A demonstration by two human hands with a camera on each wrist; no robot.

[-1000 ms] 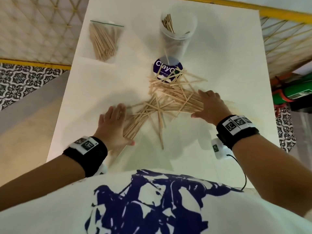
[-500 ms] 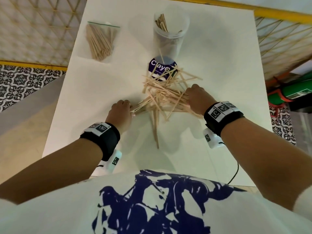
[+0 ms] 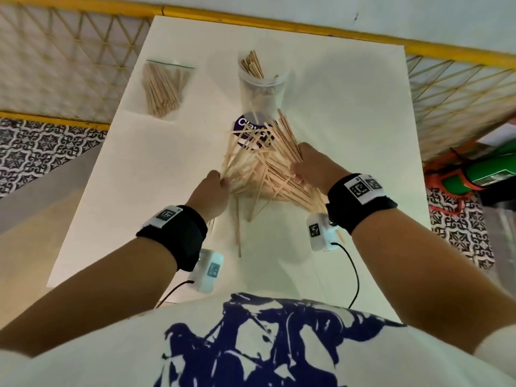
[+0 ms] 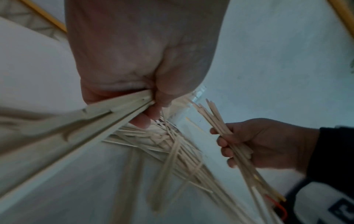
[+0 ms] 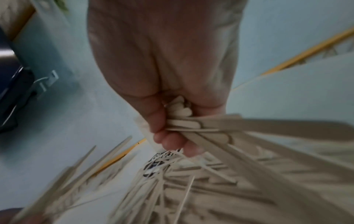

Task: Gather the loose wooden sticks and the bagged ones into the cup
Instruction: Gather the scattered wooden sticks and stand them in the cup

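The loose wooden sticks [image 3: 262, 174] lie in a crossed heap near the middle of the white counter [image 3: 349, 113], just in front of the cup [image 3: 261, 88]. The left hand [image 3: 210, 192] grips the heap's left side, its fingers curled round a bundle of sticks, as the left wrist view confirms. The right hand [image 3: 315, 166] grips the heap's right side; its fingers [image 4: 224, 142] and thumb close round a slanted bundle whose ends fan out past the wrist. The two hands stand apart, with the unheld sticks between them. A few sticks trail toward the near edge of the counter.

The cup is clear plastic and stands upright at the far middle of the counter. It holds a small bunch of sticks that leans against its far-left rim. A round purple label [image 3: 252, 132] sits at the foot of the cup, partly covered by the heap.

The bagged sticks [image 3: 164, 89] lie flat in a clear zip bag at the far left of the counter, well apart from both hands and to the left of the cup.
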